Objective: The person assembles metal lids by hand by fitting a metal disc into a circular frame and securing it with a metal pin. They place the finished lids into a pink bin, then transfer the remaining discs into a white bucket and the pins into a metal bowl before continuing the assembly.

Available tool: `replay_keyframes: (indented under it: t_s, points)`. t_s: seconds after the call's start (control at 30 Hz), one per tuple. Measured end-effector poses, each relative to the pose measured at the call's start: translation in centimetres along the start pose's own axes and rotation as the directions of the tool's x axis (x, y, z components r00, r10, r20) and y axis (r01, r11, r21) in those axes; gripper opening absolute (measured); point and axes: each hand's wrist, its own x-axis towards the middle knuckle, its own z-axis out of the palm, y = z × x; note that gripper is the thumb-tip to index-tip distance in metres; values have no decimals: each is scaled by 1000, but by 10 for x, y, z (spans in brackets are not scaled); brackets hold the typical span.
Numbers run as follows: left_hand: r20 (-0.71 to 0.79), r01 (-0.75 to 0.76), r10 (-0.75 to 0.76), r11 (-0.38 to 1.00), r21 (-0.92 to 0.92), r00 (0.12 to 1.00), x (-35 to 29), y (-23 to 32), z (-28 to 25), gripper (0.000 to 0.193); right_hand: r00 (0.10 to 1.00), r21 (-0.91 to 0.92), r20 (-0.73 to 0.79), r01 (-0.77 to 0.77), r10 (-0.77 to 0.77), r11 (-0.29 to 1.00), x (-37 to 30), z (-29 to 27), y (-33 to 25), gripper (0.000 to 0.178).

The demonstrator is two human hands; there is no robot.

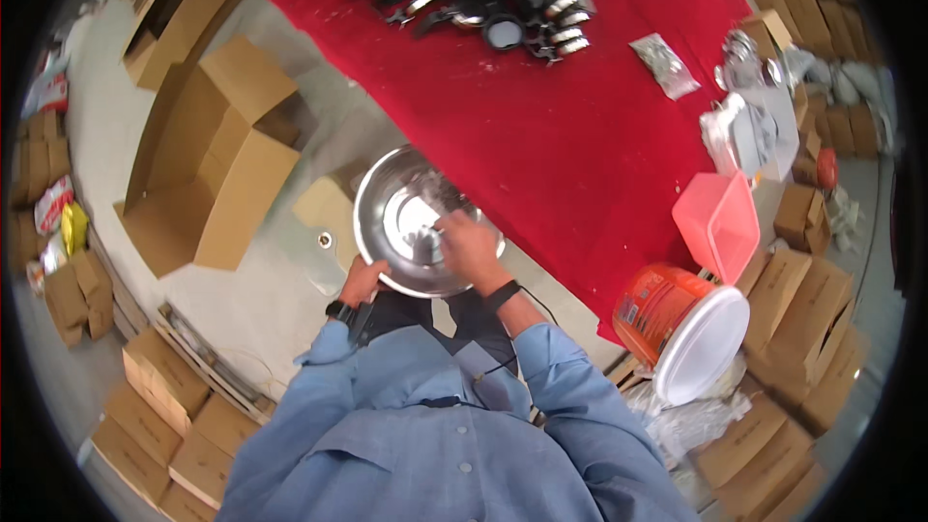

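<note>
In front of my body a round, shiny metal bowl (pixel 363 229) sits at the edge of the red cloth, above my lap. My left hand (pixel 363 280) is closed at its near left rim, with the fingertips over the edge. My right hand (pixel 470 247) reaches over the right side of the bowl, fingers curled in. A greyish, blurred patch shows in the bowl just beyond those fingers; whatever they hold is too smeared to name.
Red cloth (pixel 483 121) covers the surface ahead, bearing a heap of black and silvery metal parts (pixel 503 0) and a clear bag (pixel 665 66). On the right stand a pink bin (pixel 715 222) and an orange bucket (pixel 667 309). An open carton (pixel 208 164) lies left.
</note>
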Motion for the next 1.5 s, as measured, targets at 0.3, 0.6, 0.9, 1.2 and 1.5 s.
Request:
replay_keyframes:
  t_s: [0.3,0.6,0.9,1.2,1.5]
  points:
    - [-181,-47,57,997,57,982,-129,-24,-26,57,979,376,-83,-145,189,915,-69,-49,-10,17]
    - [-45,-270,269,963,-16,962,-200,1,44,60,906,912,169,-293,389,288,-178,-145,21,9]
    - [227,-289,250,944,161,941,-93,76,190,52,744,978,-80,-71,663,198,-184,-216,70,16]
    - [303,-112,-3,925,363,953,21,149,283,47,376,669,-598,-252,708,699,-50,-300,193,30]
    - [357,-17,-222,829,558,907,93,185,304,47,231,619,-447,-617,864,485,98,-325,357,50]
